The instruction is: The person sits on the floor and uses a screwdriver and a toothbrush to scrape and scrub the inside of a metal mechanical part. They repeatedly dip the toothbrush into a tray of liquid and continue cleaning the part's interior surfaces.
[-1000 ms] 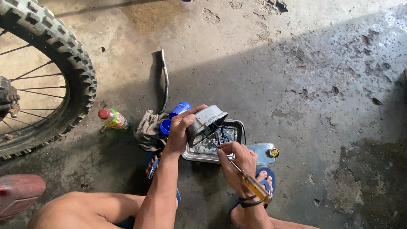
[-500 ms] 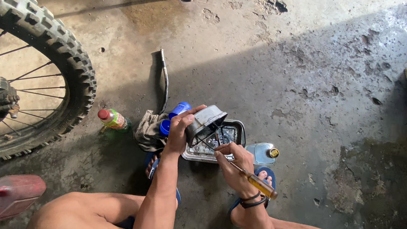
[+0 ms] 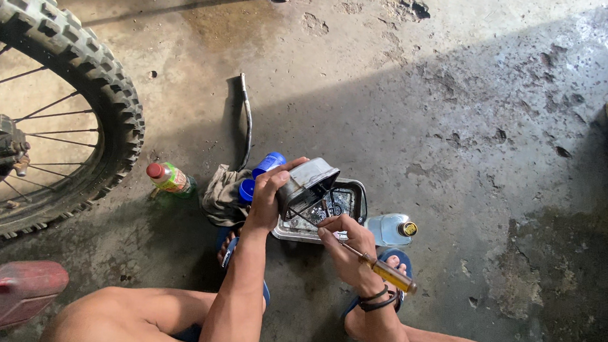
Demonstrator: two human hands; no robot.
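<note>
Between the knees, the left hand [image 3: 266, 197] clenched its fingers [image 3: 279, 178] around a grey metal cover [image 3: 307, 184], tilted above a shallow metal tray [image 3: 357, 198] on the concrete floor [image 3: 435, 94]. Just beside it the right hand [image 3: 345, 249] gripped a screwdriver [image 3: 376, 265] (amber handle trailing toward the wrist); its tip was lost among dark parts in the tray. Nearby lay a rag [image 3: 223, 193], a green bottle [image 3: 168, 178] and a knobby wheel [image 3: 71, 63], cut off at the edge.
</note>
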